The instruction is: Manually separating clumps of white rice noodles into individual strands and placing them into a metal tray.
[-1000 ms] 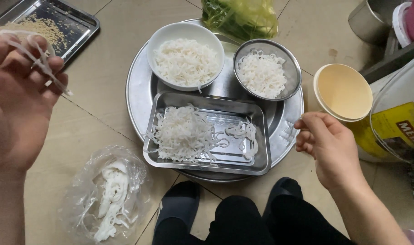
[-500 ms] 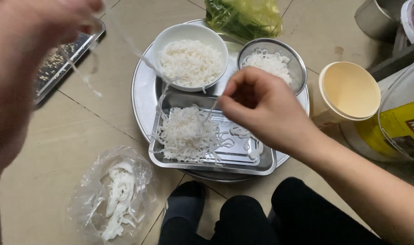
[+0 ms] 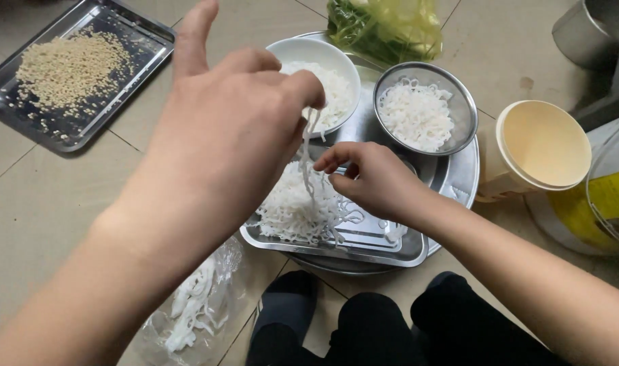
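Left hand nearest me, fingers pinched shut on a white strand that hangs below the pinch. Just beyond, right hand nips the same strand lower down. Under both grips: the noodle pile in the steel tray. I'd judge slow, even pulling keeps it whole. Bowls beyond.

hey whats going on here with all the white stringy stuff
A person sits over a round metal platter on a tiled floor. Their left hand holds up some white strands above a rectangular tray with a pile of the same strands, while the right hand pinches at them from below. A white bowl and a metal bowl on the platter also hold white strands. A second tray of small tan bits lies to the left.
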